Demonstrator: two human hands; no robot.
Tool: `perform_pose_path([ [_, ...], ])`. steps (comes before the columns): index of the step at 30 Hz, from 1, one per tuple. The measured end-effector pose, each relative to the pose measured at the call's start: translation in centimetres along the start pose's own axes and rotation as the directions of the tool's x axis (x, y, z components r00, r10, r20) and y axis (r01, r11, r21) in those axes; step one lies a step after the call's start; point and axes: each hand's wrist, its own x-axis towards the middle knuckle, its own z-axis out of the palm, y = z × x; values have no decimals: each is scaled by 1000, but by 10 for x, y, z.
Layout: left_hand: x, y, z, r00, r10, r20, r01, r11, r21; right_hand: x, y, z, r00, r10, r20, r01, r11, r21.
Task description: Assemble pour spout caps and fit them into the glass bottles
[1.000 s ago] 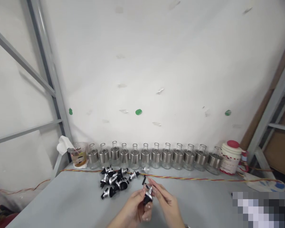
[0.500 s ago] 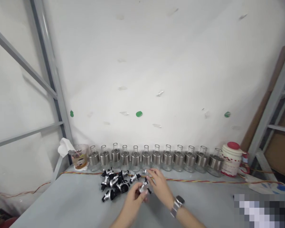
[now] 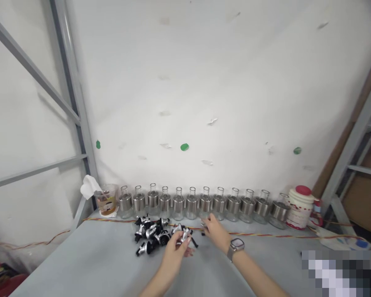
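My left hand [image 3: 174, 252] is closed round a silver and black pourer cap [image 3: 183, 235], held just above the grey table [image 3: 89, 264]. My right hand [image 3: 215, 232], with a watch [image 3: 236, 246] on its wrist, reaches toward the row of glass bottles [image 3: 200, 203] with steel collars along the wall; its fingertips pinch a small part that I cannot make out, close to the bottle [image 3: 205, 203] in the middle of the row. A pile of several more pourer caps [image 3: 151, 235] lies left of my left hand.
A twisted red and yellow cable [image 3: 266, 235] runs along the table in front of the bottles. A plastic cup [image 3: 106, 199] with a tissue stands at the row's left end, a white jar with a red lid [image 3: 300, 207] at the right. Grey shelf frames [image 3: 76, 103] flank the table.
My right hand has left the cap and stretched forward toward the bottles. My left hand has moved forward with the cap, closer to the pile.
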Motion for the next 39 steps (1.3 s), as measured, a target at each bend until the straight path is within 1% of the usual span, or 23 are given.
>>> perform_pose_path([
  [4,3,-4,-2,1000,-4,-16,3,998,-67,-19,22,-9,1000,0,-26,2,997,82],
  [8,5,0,-5,997,-74,20,77,981,-176,-31,32,-11,997,12,-75,-1,989,148],
  [10,6,7,-9,996,-85,-9,81,971,-224,-32,34,-11,994,19,-108,0,985,174],
  [12,8,16,-14,995,-62,-85,37,963,-267,-29,32,-10,991,14,-136,13,980,197],
  [15,11,28,-25,977,-29,-212,-41,947,-319,-24,25,-10,986,-5,-170,41,976,212],
  [18,12,31,-31,960,-15,-280,-81,940,-332,-27,10,-9,982,-6,-191,46,978,206],
  [22,9,28,-28,961,26,-276,-107,953,-284,-43,-13,-8,984,31,-177,8,977,213],
  [25,7,22,-24,960,66,-272,-128,968,-215,-53,-29,-5,994,8,-108,26,952,304],
  [27,7,18,-23,962,97,-254,-135,981,-138,-55,-37,-1,998,-51,-32,59,920,388],
  [29,8,13,-22,971,117,-208,-130,990,-50,-54,-42,5,997,-70,13,56,877,477],
  [31,10,9,-22,980,104,-167,-104,994,10,-52,-44,11,999,-48,12,34,833,552],
  [33,10,8,-20,984,85,-156,-78,996,48,-50,-43,14,1000,-12,-12,17,796,605],
  [35,9,7,-18,986,80,-147,-70,995,72,-50,-41,14,998,49,-29,-14,708,706],
  [36,8,6,-17,987,86,-136,-72,991,110,-50,-40,12,996,87,-31,-32,641,767],
  [38,4,5,-15,984,135,-114,-102,961,258,-51,-39,6,988,151,-14,-63,495,867],
  [39,1,5,-13,979,180,-97,-135,924,359,-51,-40,2,986,164,-2,-73,450,890],
])
